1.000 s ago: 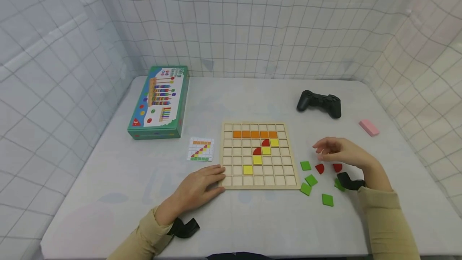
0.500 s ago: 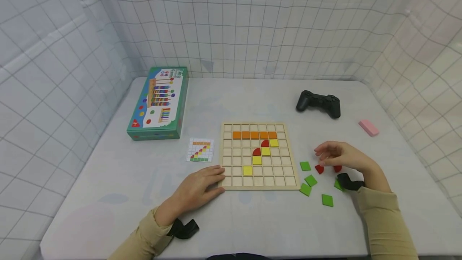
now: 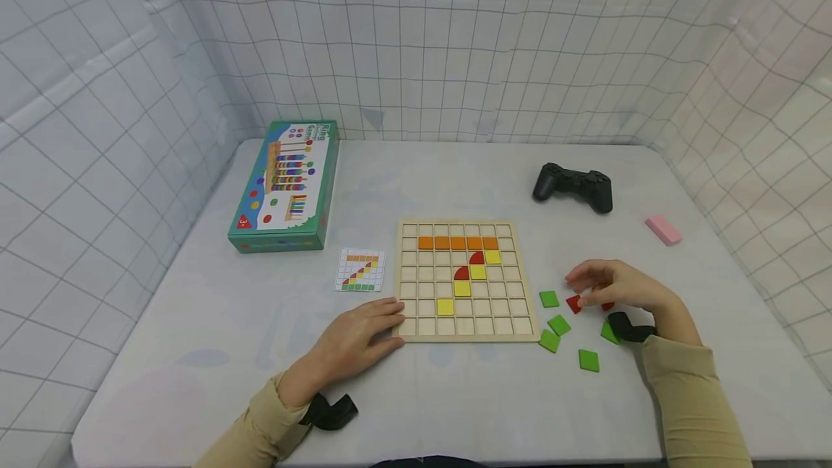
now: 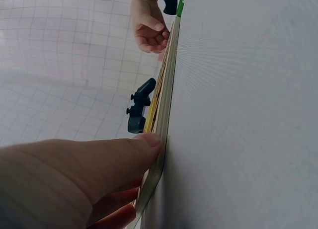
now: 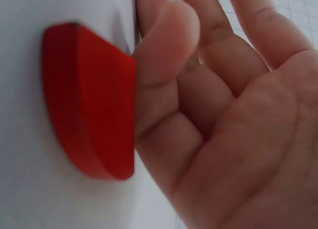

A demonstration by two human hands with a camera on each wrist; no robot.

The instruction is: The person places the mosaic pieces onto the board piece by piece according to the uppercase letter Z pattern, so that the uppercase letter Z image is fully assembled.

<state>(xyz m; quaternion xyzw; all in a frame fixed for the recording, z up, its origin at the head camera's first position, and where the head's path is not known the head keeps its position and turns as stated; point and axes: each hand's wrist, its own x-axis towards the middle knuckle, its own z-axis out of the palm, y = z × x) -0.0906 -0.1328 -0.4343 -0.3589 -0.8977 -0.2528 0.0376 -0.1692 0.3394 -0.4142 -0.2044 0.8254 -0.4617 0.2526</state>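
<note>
My left hand [image 3: 357, 338] rests at the left edge of the wooden grid board [image 3: 425, 327]. In the left wrist view its thumb [image 4: 149, 139] lies on the board's edge. Orange squares [image 3: 458, 243], yellow squares [image 3: 445, 307] and two red quarter-circle tiles [image 3: 462, 273] sit in the board's cells. Right of the board, my right hand [image 3: 617, 287] is low over the table, its thumb at a loose red quarter-circle tile [image 3: 573, 305]. A second loose red tile [image 3: 607, 306] lies partly hidden under this hand. Close up in the right wrist view is a red tile [image 5: 107, 105].
Several green square tiles [image 3: 588, 360] lie around the right hand. A pattern card [image 3: 360, 270] is left of the board, with a green game box [image 3: 286, 186] behind it. Farther back right are a black game controller [image 3: 575, 188] and a pink block [image 3: 664, 230].
My right hand has come down slightly toward the table, bringing its thumb to the nearer red tile. The left hand keeps its place at the board.
</note>
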